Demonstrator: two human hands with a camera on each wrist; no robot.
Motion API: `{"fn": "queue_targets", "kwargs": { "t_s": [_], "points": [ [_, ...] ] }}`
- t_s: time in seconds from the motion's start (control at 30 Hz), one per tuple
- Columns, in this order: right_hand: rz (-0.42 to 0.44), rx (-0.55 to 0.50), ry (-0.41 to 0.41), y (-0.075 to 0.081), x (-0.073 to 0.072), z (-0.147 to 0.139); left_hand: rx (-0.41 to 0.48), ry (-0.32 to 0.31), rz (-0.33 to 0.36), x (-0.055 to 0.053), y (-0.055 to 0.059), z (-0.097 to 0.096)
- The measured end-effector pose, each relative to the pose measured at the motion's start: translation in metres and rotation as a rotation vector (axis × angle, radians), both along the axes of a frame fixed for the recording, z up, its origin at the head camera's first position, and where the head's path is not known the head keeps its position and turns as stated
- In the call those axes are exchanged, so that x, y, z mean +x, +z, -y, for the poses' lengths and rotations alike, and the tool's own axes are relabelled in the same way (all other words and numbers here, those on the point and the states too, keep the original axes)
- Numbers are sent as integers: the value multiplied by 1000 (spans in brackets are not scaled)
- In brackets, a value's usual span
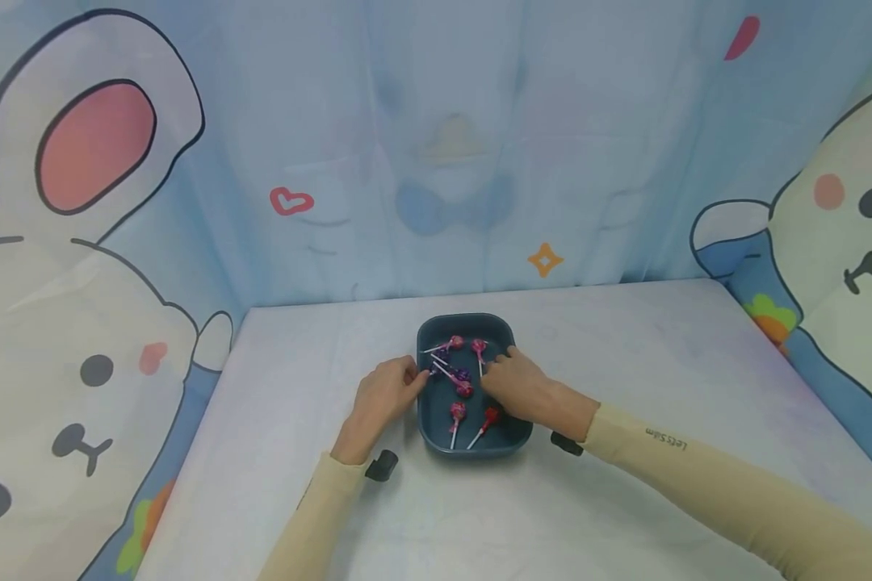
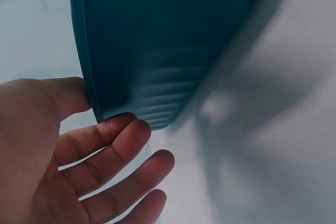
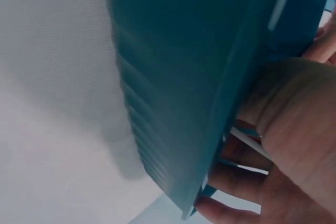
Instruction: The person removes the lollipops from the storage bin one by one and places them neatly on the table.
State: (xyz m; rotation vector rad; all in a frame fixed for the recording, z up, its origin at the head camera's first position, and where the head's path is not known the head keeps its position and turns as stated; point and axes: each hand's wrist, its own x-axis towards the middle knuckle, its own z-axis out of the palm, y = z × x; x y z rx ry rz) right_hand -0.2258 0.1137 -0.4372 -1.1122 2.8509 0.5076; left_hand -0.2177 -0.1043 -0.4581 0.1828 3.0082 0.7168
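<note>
A dark teal plastic bin (image 1: 472, 452) with rounded corners stands on the white table, holding several wrapped lollipops. My left hand (image 1: 385, 395) pinches the bin's left rim between thumb and forefinger; its other fingers spread loosely below in the left wrist view. Over the right rim reaches my right hand (image 1: 516, 386), its fingers curled inside the bin. A white lollipop stick (image 3: 251, 143) shows between its thumb and fingers, with the candy end largely hidden. Near these fingers lies a pink lollipop (image 1: 479, 346). A red lollipop (image 1: 491, 415) and another pink lollipop (image 1: 458, 411) lie toward the front.
The white tabletop (image 1: 320, 339) surrounds the bin. Behind it hangs a light blue curtain (image 1: 589, 161) with cartoon prints. Small black wrist devices, one a black block (image 1: 382, 466) under the left wrist, sit close above the table.
</note>
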Motion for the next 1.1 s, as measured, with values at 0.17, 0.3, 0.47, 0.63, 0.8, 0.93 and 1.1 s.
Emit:
{"fn": "queue_targets", "kwargs": {
  "t_s": [0.17, 0.3, 0.47, 0.63, 0.8, 0.93, 1.1],
  "points": [
    [-6, -38, -42, 4, -4, -1, 21, 6, 9, 0, -1, 0],
    [-21, -98, -62, 17, -6, -4, 34, 3, -2, 0, -2, 0],
    [-42, -215, -67, 35, -6, -16, 38, 3, -20, 1, -1, 0],
    [-66, -299, -98, 42, -10, -35, 44, 4, -20, 2, -1, 0],
    [-95, -346, -113, 43, -16, -55, 46, 5, -18, 2, -2, 0],
    [-86, -380, -126, 41, -20, -70, 50, 0, -24, 2, -2, 0],
    [-56, -399, -184, 33, -25, -86, 51, -5, -26, 2, -3, 1]
  ]
}}
